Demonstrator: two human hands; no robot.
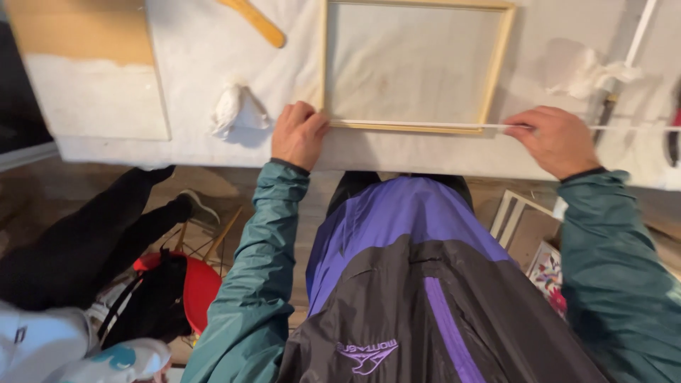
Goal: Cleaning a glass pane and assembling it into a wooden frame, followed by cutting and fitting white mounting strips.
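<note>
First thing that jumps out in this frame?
The pale wooden frame lying flat on the white-covered table, top centre. Both hands work a thin white strip along its near edge: the left hand at the frame's near-left corner, the right hand pinching the strip past its near-right corner. A crumpled white cloth lies just left of the left hand.

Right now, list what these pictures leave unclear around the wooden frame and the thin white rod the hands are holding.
- Wooden frame, head view: its far rail is cut by the top edge.
- Thin white rod: its right end runs out at the right edge; the left end is hidden under the left hand.
- Right hand: its fingers curl underneath, so the grip is hidden.
- Wooden handle: its upper end is cut off, so the tool cannot be named.
</note>
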